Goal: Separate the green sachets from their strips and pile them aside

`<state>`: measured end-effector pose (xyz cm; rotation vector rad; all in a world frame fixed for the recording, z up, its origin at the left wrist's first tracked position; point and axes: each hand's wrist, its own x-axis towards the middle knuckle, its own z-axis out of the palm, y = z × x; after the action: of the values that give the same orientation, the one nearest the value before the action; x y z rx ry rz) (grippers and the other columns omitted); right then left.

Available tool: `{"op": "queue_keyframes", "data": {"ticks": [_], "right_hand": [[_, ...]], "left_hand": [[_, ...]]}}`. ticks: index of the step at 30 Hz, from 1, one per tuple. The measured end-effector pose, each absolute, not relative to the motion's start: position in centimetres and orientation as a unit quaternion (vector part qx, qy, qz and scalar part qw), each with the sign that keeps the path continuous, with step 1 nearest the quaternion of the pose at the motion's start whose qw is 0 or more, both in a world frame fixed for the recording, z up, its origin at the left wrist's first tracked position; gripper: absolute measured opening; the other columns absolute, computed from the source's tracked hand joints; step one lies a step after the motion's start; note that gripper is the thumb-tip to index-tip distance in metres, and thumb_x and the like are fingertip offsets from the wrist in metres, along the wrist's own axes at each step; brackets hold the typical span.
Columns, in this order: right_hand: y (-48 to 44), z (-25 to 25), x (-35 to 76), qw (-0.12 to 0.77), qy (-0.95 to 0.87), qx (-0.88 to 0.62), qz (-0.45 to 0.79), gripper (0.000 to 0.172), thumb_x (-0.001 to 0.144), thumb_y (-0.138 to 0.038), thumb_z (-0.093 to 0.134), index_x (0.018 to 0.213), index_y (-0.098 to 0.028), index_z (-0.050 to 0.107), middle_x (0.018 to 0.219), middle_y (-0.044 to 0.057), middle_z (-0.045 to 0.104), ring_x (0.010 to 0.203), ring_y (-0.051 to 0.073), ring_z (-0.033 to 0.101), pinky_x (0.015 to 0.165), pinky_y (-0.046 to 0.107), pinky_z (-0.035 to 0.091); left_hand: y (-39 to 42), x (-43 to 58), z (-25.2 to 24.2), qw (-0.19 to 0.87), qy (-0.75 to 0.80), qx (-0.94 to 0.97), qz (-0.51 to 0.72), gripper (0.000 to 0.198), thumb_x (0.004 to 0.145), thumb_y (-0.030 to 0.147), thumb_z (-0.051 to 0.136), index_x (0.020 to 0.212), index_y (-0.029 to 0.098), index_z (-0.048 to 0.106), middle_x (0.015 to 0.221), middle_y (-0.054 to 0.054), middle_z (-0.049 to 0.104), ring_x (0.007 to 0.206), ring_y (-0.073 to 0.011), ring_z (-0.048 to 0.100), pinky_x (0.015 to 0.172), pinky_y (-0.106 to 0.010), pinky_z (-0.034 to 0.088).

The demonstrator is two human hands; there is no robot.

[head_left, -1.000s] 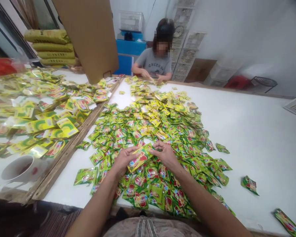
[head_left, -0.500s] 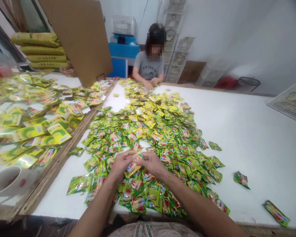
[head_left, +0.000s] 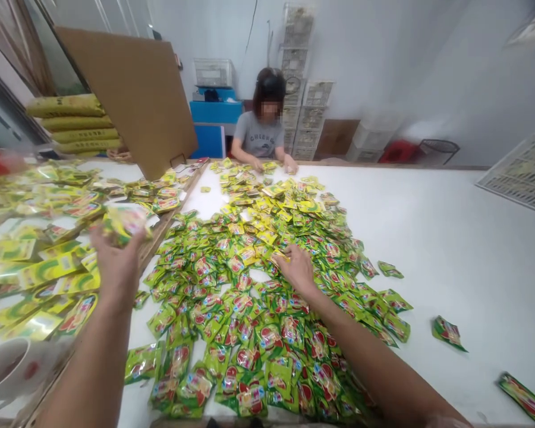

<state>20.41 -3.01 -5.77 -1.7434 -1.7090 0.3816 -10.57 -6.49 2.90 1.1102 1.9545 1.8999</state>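
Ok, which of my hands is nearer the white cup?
Left. The left hand, holding packets, is up beyond the cup on its side; the right hand lies on the green pile, far to the cup's right.

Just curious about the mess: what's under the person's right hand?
Green sachets heaped on the white table; the right hand rests on them. What lies directly beneath the palm is covered.

The white table [head_left: 450,238] carried a broad heap of green sachets [head_left: 267,285] running from its near edge to the far edge; a few loose ones [head_left: 448,333] lay apart toward the right edge; a wooden rim [head_left: 160,229] bounded its left edge; beyond that, a second surface [head_left: 107,171] held yellow-green packets [head_left: 49,261], with a cup [head_left: 4,368] at its near corner.
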Motion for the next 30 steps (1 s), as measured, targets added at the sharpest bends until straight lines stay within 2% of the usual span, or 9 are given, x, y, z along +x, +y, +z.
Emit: {"op": "queue_keyframes", "data": {"ticks": [1, 3, 5, 7, 10, 15, 20, 24, 30], "right_hand": [[-2.2, -6.4, 21.1, 0.305, -0.654, -0.681, 0.123, 0.026, 0.074, -0.040, 0.063, 0.076, -0.017, 0.053, 0.079, 0.008, 0.057, 0.081, 0.024, 0.048, 0.072, 0.034, 0.036], [-1.2, -7.5, 21.9, 0.266, -0.672, -0.681, 0.119, 0.024, 0.073, -0.036, 0.063, 0.067, -0.018, 0.048, 0.072, 0.007, 0.054, 0.076, 0.022, 0.047, 0.067, 0.032, 0.034], [-1.1, -8.2, 21.9, 0.271, -0.696, -0.652, 0.133, 0.026, 0.075, -0.032, 0.059, 0.060, -0.019, 0.042, 0.065, 0.004, 0.050, 0.069, 0.019, 0.044, 0.061, 0.029, 0.032], [-1.9, -8.1, 21.5, 0.312, -0.707, -0.613, 0.161, 0.025, 0.077, -0.032, 0.053, 0.061, -0.020, 0.039, 0.061, 0.001, 0.046, 0.061, 0.016, 0.041, 0.057, 0.027, 0.029], [-4.0, -7.1, 21.1, 0.343, -0.722, -0.534, 0.275, 0.017, 0.080, -0.033, 0.047, 0.069, -0.020, 0.043, 0.060, -0.003, 0.044, 0.054, 0.013, 0.037, 0.053, 0.025, 0.028], [-6.9, -6.2, 20.7, 0.363, -0.691, -0.470, 0.411, 0.013, 0.081, -0.029, 0.040, 0.084, -0.020, 0.050, 0.074, 0.000, 0.055, 0.065, 0.015, 0.050, 0.059, 0.026, 0.039], [-7.1, -6.5, 19.7, 0.418, -0.671, -0.526, 0.314, 0.023, 0.082, -0.028, 0.037, 0.100, -0.019, 0.048, 0.087, 0.006, 0.059, 0.079, 0.020, 0.056, 0.070, 0.031, 0.042], [-6.1, -6.2, 18.9, 0.387, -0.679, -0.527, 0.335, 0.025, 0.084, -0.033, 0.039, 0.102, -0.019, 0.048, 0.072, 0.002, 0.056, 0.063, 0.018, 0.053, 0.062, 0.030, 0.041], [-6.0, -5.3, 17.6, 0.376, -0.747, -0.464, 0.291, 0.029, 0.085, -0.029, 0.036, 0.111, -0.020, 0.046, 0.068, 0.001, 0.054, 0.059, 0.018, 0.051, 0.058, 0.029, 0.037]], "left_hand": [[-6.0, -10.9, 3.6, 0.044, 0.659, 0.356, 0.662, 0.092, 0.061, 0.044, 0.074, 0.136, 0.016, 0.028, 0.132, -0.014, 0.043, 0.108, -0.0214, 0.051, 0.089, -0.034, 0.043], [-5.5, -9.9, 3.7, 0.041, 0.675, 0.369, 0.637, 0.082, 0.059, 0.043, 0.075, 0.128, 0.014, 0.042, 0.126, -0.013, 0.049, 0.106, -0.0226, 0.051, 0.090, -0.036, 0.042], [-5.5, -7.3, 2.1, 0.148, 0.680, 0.449, 0.561, 0.050, 0.065, 0.046, 0.069, 0.102, 0.013, 0.061, 0.099, -0.009, 0.063, 0.090, -0.0219, 0.058, 0.085, -0.036, 0.044], [-5.7, -3.7, -0.2, 0.276, 0.660, 0.492, 0.496, 0.035, 0.068, 0.046, 0.065, 0.084, 0.015, 0.067, 0.083, -0.007, 0.066, 0.080, -0.0212, 0.060, 0.078, -0.034, 0.046], [-6.1, 1.5, -3.2, 0.414, 0.597, 0.527, 0.441, 0.039, 0.063, 0.043, 0.071, 0.092, 0.018, 0.068, 0.085, -0.006, 0.067, 0.076, -0.0193, 0.060, 0.064, -0.027, 0.046], [-7.1, 6.1, -5.5, 0.595, 0.517, 0.447, 0.422, 0.038, 0.056, 0.047, 0.075, 0.060, 0.013, 0.060, 0.050, 0.000, 0.057, 0.045, -0.0106, 0.051, 0.047, -0.021, 0.039], [-8.5, 7.0, -5.8, 0.654, 0.511, 0.341, 0.441, 0.049, 0.050, 0.053, 0.077, 0.072, 0.013, 0.058, 0.059, -0.004, 0.066, 0.051, -0.0132, 0.060, 0.050, -0.021, 0.044], [-9.2, 6.1, -5.5, 0.675, 0.493, 0.298, 0.461, 0.048, 0.046, 0.044, 0.082, 0.072, 0.012, 0.058, 0.064, -0.006, 0.068, 0.051, -0.0115, 0.060, 0.051, -0.019, 0.045], [-9.2, 4.8, -6.1, 0.706, 0.442, 0.245, 0.496, 0.041, 0.052, 0.040, 0.081, 0.069, 0.012, 0.057, 0.058, -0.003, 0.064, 0.051, -0.0087, 0.058, 0.053, -0.017, 0.045]]}}
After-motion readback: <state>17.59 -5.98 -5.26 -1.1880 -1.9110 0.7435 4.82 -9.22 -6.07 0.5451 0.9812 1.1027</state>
